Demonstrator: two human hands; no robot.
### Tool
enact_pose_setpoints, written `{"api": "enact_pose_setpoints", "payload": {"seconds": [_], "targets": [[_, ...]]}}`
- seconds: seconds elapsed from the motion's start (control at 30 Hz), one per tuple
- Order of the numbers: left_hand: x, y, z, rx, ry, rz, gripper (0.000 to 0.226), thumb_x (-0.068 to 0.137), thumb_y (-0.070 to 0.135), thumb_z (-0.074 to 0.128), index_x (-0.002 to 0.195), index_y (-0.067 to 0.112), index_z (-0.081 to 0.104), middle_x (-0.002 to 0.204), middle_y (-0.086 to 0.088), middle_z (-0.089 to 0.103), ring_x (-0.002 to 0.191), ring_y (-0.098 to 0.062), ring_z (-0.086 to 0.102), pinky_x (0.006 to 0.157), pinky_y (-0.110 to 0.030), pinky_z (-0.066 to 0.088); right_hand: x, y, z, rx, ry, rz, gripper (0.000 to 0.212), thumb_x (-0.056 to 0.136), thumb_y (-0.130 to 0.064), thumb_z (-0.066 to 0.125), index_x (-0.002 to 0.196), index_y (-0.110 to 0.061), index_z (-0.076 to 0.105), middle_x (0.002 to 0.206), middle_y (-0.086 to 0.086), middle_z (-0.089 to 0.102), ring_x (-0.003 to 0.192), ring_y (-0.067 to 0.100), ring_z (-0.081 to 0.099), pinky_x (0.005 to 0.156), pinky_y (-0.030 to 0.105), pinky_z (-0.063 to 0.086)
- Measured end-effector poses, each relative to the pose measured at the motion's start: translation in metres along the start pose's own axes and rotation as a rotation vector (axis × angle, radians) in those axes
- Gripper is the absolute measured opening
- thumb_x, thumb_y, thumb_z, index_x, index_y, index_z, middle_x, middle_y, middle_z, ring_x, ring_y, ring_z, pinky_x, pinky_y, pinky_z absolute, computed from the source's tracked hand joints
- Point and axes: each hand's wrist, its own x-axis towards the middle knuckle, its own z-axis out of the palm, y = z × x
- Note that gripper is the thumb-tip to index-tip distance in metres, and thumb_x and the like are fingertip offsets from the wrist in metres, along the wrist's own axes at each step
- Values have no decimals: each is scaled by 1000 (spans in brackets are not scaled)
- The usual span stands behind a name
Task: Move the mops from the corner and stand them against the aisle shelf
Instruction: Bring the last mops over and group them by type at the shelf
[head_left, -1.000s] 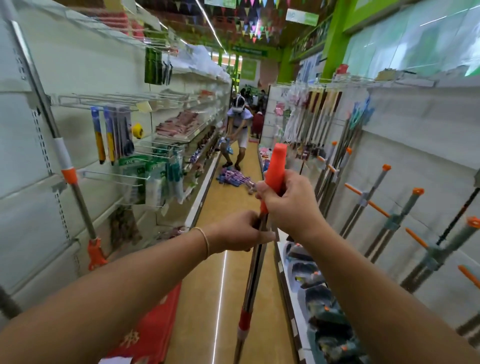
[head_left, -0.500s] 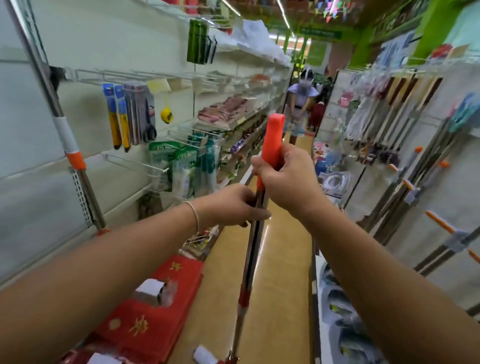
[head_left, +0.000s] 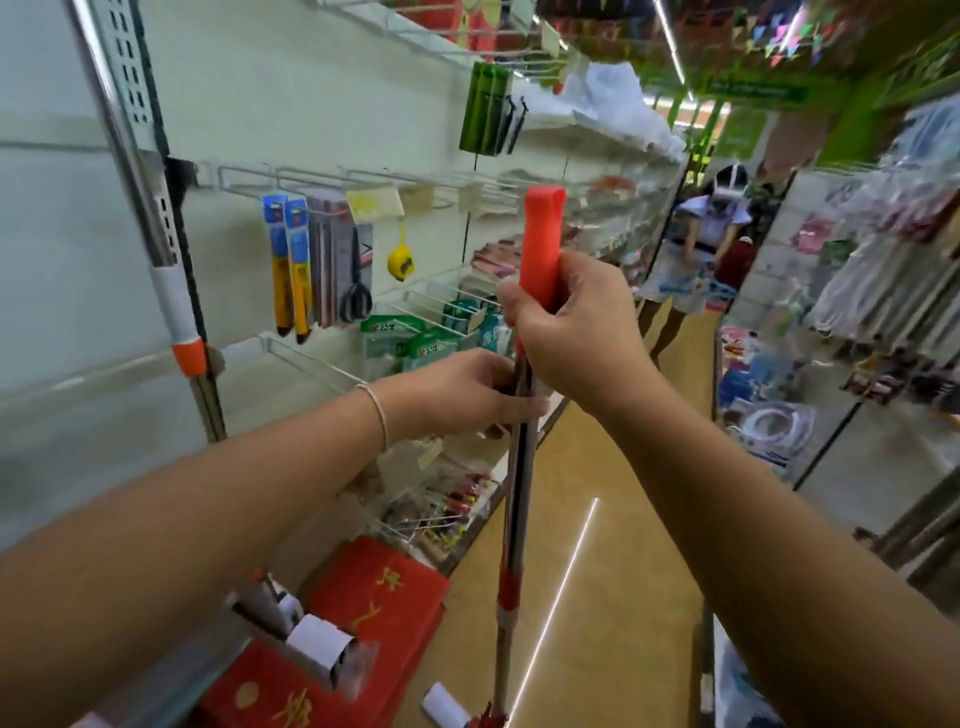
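Observation:
I hold a mop upright in the middle of the aisle; its pole is metal with an orange top grip and a red collar lower down. My right hand grips the orange handle near its top. My left hand grips the metal pole just below it. The mop's foot reaches the floor at the bottom edge of the view. A second mop, metal with a white and orange band, leans against the left aisle shelf.
Tools and packets hang on hooks along the left shelf. Red boxes and paper rolls lie at its base. A person bends over further down the aisle. Goods hang on the right shelf.
My view has swung left toward the left shelf and moved nearer to it. Both hands keep the same grip on the mop, which has come along with me.

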Motion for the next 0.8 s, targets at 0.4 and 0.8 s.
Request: {"api": "enact_pose_setpoints", "payload": {"seconds": [0.4,0.8], "targets": [[40,-41,-56,39,159,-36,43,97,46,50,113,7,58,113,-20,65,102,-34,63,89,-45,52,93,13,60,-19,-58,-85,19,91,-29,67,92,-11,60,81,11,66,72,26,66,69,50,58],[47,-44,-74,-32,321,-274,57,83,61,52,114,14,59,117,-24,63,110,-42,61,91,-59,51,140,29,89,126,-223,-176,24,92,-31,65,97,-9,60,87,14,68,77,29,68,69,51,58]]}}
